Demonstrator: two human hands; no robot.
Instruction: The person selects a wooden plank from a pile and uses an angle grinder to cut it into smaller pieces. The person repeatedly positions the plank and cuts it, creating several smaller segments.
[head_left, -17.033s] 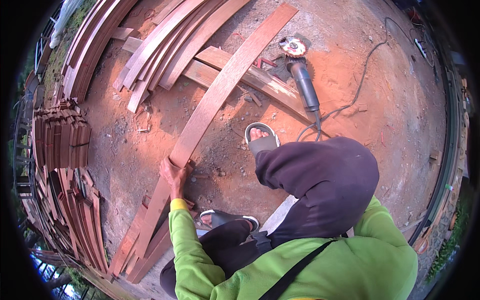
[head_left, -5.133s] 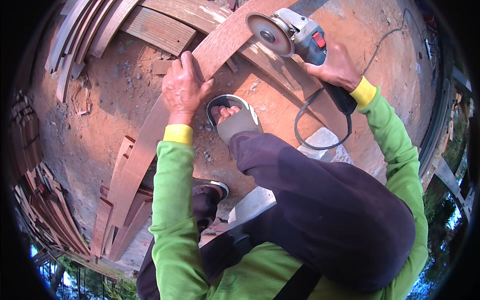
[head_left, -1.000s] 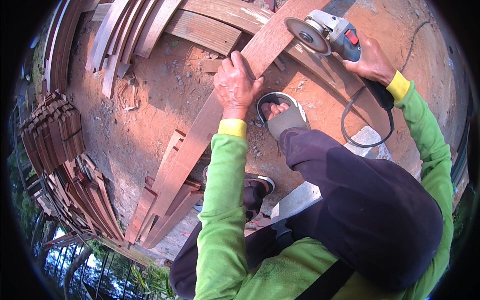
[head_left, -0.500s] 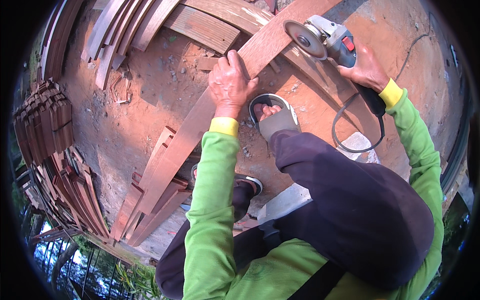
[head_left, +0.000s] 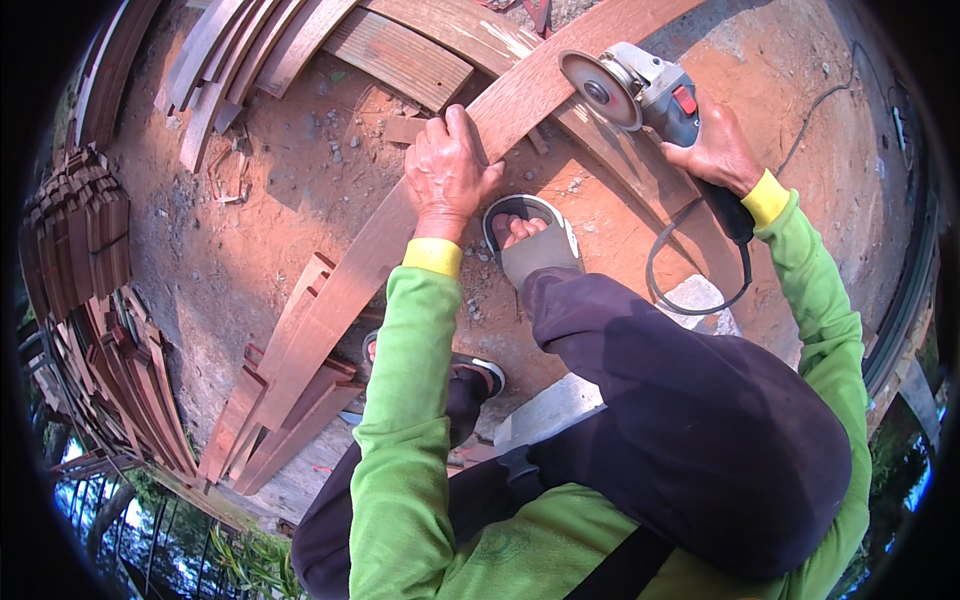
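A long reddish-brown wooden plank (head_left: 345,270) runs diagonally from the lower left to the top right. My left hand (head_left: 448,170) is closed over it near the middle, fingers wrapped around the far edge and thumb on the near side. In my right hand (head_left: 722,146) is a grey angle grinder (head_left: 668,102) with a red switch, held by its body. Its round disc (head_left: 600,90) stands at the plank's near edge; whether it touches the wood I cannot tell, nor whether it spins. A second board (head_left: 632,160) crosses underneath the plank.
A grinder cord (head_left: 652,262) loops below my right hand, close to a pale block (head_left: 698,300). My sandaled foot (head_left: 530,235) rests on reddish soil near the plank. Stacked boards (head_left: 205,75) lie at the upper left, and bundled wood pieces (head_left: 75,240) at the far left.
The whole view has shifted a little, so everything appears slightly farther left. Both hands keep their grips, and the grinder remains beside the plank.
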